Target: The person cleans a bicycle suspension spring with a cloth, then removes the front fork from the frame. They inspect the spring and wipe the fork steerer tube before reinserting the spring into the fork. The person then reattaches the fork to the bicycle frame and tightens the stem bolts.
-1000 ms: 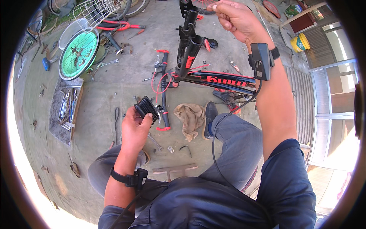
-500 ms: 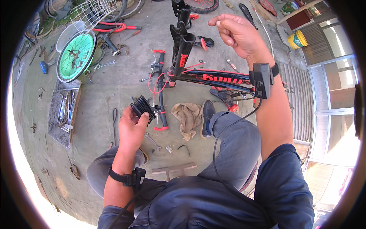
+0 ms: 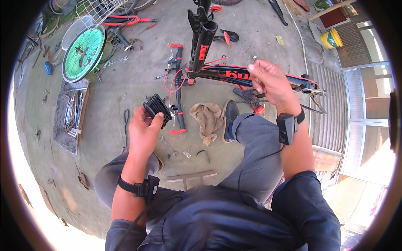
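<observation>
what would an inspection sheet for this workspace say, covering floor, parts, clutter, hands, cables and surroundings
Surface: grey-green floor, strewn with small parts
Main things: black coil; black-and-red bike frame; handlebar beside it
Clutter: rag, loose wrench, tool tray
Left hand: grips the coil
Right hand: curled; anything pinched unclear
Cables: red cable looped by the handlebar; black cable from the right wrist device
Surroundings: spoked wheel, wire basket, yellow bucket

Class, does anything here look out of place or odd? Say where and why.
Yes: the frame by the right hand seems upturned, because its lettering looks inverted. Also, a rag lies crumpled on the ground between handlebar and shoe.
</observation>
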`<state>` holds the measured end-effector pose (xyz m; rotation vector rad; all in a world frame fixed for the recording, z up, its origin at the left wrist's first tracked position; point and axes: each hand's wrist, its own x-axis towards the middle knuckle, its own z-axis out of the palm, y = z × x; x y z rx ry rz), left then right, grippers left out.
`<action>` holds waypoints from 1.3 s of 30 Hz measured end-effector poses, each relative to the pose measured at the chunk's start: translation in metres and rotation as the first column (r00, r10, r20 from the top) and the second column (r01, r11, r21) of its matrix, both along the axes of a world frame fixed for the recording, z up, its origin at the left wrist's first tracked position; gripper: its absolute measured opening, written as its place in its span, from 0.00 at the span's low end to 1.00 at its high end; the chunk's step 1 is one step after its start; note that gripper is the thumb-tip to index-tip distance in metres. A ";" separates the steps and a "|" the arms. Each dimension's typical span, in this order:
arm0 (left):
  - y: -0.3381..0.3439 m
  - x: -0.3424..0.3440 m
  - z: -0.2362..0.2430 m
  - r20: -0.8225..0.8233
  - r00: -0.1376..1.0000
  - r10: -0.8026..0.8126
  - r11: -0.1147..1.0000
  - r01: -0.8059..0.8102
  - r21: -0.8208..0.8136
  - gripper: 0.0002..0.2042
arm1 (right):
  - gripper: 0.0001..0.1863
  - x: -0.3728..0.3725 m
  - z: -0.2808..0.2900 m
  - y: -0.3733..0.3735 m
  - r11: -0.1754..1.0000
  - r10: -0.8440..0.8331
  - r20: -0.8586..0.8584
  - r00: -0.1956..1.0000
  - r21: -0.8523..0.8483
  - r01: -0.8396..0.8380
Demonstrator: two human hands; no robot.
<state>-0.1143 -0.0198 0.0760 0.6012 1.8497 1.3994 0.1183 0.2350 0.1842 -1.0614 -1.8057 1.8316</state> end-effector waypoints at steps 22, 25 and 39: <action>0.003 0.029 -0.010 0.397 0.865 -0.307 0.951 0.288 0.109 0.19 | 0.30 -0.046 -0.090 -0.088 0.875 0.466 0.083 0.881 -0.189 -0.445; 0.002 0.030 -0.011 0.404 0.859 -0.316 0.949 0.296 0.111 0.20 | 0.31 -0.048 -0.096 -0.089 0.878 0.473 0.127 0.872 -0.149 -0.455; 0.001 0.033 -0.009 0.505 0.791 -0.346 0.938 0.305 0.165 0.20 | 0.40 -0.050 -0.094 -0.095 0.896 0.443 0.115 0.889 -0.072 -0.437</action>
